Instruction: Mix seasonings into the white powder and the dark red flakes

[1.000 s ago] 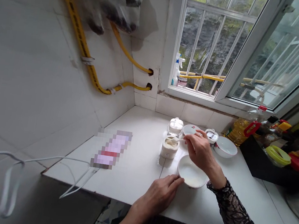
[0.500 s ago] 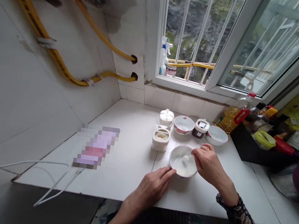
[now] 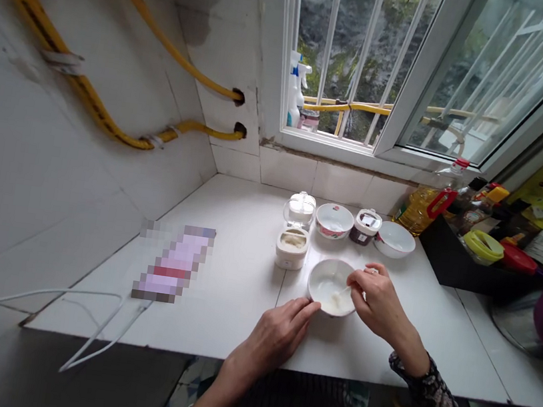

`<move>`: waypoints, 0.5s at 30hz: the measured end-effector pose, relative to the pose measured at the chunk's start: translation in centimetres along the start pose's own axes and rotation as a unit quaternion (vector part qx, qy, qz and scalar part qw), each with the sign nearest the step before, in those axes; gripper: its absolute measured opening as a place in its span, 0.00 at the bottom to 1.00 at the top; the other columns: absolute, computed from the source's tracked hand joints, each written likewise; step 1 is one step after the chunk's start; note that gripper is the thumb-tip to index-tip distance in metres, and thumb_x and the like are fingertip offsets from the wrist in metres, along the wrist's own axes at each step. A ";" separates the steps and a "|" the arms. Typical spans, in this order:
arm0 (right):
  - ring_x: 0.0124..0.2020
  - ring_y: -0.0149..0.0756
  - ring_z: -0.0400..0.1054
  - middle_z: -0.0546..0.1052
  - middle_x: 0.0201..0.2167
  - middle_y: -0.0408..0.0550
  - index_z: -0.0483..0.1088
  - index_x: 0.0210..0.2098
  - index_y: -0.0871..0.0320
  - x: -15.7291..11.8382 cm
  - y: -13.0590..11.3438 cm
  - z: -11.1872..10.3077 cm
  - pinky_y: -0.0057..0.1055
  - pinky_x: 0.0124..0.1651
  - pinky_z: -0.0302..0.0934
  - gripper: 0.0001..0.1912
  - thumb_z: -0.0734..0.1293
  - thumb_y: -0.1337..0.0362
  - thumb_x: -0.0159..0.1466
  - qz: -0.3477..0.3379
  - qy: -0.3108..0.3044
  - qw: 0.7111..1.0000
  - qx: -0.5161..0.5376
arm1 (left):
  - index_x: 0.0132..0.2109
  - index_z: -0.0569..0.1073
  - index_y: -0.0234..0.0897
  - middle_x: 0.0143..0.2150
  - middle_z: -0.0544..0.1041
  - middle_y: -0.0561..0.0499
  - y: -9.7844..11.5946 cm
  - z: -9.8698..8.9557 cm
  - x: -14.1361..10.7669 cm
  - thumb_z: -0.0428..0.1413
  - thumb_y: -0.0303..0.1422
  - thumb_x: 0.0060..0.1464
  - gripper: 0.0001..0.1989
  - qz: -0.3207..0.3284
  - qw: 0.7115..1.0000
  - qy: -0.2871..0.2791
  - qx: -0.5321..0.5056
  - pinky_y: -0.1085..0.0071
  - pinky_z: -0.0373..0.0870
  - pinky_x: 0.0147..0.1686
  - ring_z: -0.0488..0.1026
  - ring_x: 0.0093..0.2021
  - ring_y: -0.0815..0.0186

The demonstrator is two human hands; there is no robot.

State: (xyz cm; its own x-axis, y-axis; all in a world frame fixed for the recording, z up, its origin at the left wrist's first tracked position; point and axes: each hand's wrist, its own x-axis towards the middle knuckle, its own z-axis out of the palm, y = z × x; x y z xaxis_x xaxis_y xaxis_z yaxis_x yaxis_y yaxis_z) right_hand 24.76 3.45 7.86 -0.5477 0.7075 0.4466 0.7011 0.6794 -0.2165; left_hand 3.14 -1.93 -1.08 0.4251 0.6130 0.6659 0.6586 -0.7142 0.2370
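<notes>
A white bowl [image 3: 322,279] stands on the counter, with some white powdery stuff [image 3: 337,302] in its lower part. My left hand [image 3: 278,331] grips the near left rim between thumb and fingers. Over the right rim, my right hand [image 3: 380,301] pinches the handle of a small white spoon [image 3: 345,290], its tip down in the powder. Just left of the bowl sits an open cream container [image 3: 290,258] holding pale powder. Behind it is a white container with a clear lid [image 3: 301,208].
Along the back stand a flower-patterned bowl [image 3: 332,229], a dark jar with a white lid [image 3: 365,230] and another bowl [image 3: 394,244]. An oil bottle [image 3: 417,207] and a black seasoning box [image 3: 449,265] are at right. A blurred phone-like object [image 3: 177,264] with a white cable lies left.
The spoon has dropped lower into the bowl, and the white clump it carried now lies loose at the bottom. My left hand stays on the rim. The view has shifted slightly.
</notes>
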 end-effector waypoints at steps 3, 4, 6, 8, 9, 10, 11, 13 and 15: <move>0.24 0.33 0.66 0.75 0.23 0.41 0.67 0.29 0.55 0.0 -0.3 1.0 0.41 0.51 0.57 0.10 0.58 0.75 0.59 0.030 0.023 0.998 0.049 | 0.58 0.64 0.35 0.45 0.77 0.42 0.0 0.0 0.0 0.44 0.23 0.62 0.19 0.001 1.000 0.002 0.001 0.70 0.77 0.39 0.77 0.42 0.62; 0.25 0.34 0.67 0.76 0.23 0.41 0.67 0.29 0.55 0.1 -0.3 1.2 0.40 0.51 0.58 0.10 0.58 0.74 0.59 0.044 0.031 0.996 0.066 | 0.58 0.64 0.35 0.45 0.77 0.42 0.0 0.0 0.0 0.44 0.23 0.62 0.18 0.002 1.000 0.002 0.001 0.70 0.77 0.39 0.77 0.42 0.62; 0.26 0.35 0.68 0.76 0.24 0.41 0.68 0.28 0.55 0.1 -0.1 1.6 0.40 0.50 0.58 0.10 0.59 0.73 0.58 0.072 0.048 0.992 0.095 | 0.58 0.64 0.35 0.45 0.77 0.42 0.0 0.0 0.0 0.44 0.23 0.62 0.18 0.004 1.000 0.005 0.002 0.70 0.77 0.38 0.77 0.41 0.62; 0.30 0.38 0.70 0.77 0.24 0.43 0.68 0.26 0.54 0.1 0.2 1.6 0.40 0.48 0.59 0.10 0.59 0.72 0.58 0.104 0.069 0.985 0.119 | 0.59 0.63 0.35 0.45 0.77 0.42 0.0 0.0 0.0 0.43 0.23 0.63 0.19 0.003 1.000 0.003 -0.001 0.70 0.77 0.39 0.77 0.42 0.63; 0.32 0.39 0.70 0.78 0.25 0.44 0.68 0.25 0.54 0.1 0.3 1.6 0.39 0.46 0.60 0.10 0.59 0.71 0.57 0.121 0.080 0.981 0.130 | 0.60 0.63 0.35 0.45 0.77 0.42 0.0 -0.1 0.0 0.43 0.23 0.63 0.20 0.002 1.000 0.000 -0.001 0.70 0.77 0.39 0.77 0.42 0.63; 0.34 0.41 0.70 0.78 0.24 0.44 0.68 0.24 0.54 0.1 0.4 1.4 0.39 0.45 0.60 0.10 0.60 0.71 0.57 0.137 0.090 0.976 0.141 | 0.60 0.62 0.35 0.45 0.77 0.42 0.0 -0.1 0.0 0.43 0.23 0.63 0.20 0.002 1.000 -0.002 -0.001 0.70 0.77 0.39 0.77 0.42 0.63; 0.34 0.41 0.69 0.77 0.23 0.44 0.69 0.24 0.54 0.0 0.6 1.3 0.38 0.43 0.60 0.09 0.60 0.70 0.57 0.154 0.099 0.971 0.155 | 0.61 0.62 0.36 0.45 0.77 0.43 0.0 -0.1 0.0 0.43 0.23 0.63 0.20 0.001 1.000 -0.004 0.001 0.70 0.77 0.39 0.78 0.42 0.63; 0.31 0.40 0.68 0.75 0.20 0.43 0.70 0.24 0.54 -0.1 0.8 1.1 0.36 0.40 0.61 0.09 0.61 0.68 0.57 0.185 0.106 0.957 0.199 | 0.60 0.62 0.36 0.45 0.77 0.43 0.0 -0.2 0.0 0.43 0.23 0.63 0.20 0.000 1.000 -0.007 0.003 0.70 0.77 0.39 0.78 0.42 0.63; 0.26 0.37 0.67 0.73 0.18 0.42 0.70 0.25 0.55 -0.2 1.0 1.1 0.34 0.36 0.62 0.07 0.62 0.66 0.57 0.218 0.099 0.934 0.266 | 0.60 0.63 0.36 0.46 0.77 0.43 0.0 -0.2 0.0 0.43 0.23 0.63 0.19 -0.002 1.000 -0.008 0.004 0.70 0.77 0.39 0.78 0.42 0.63</move>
State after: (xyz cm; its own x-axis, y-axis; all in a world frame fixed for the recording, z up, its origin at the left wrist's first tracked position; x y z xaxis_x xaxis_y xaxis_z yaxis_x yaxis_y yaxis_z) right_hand 25.07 4.19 6.61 -0.1314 0.9250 0.3566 0.4834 0.3739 -0.7915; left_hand 3.04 -2.03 -0.99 0.4331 0.6209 0.6534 0.6644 -0.7098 0.2341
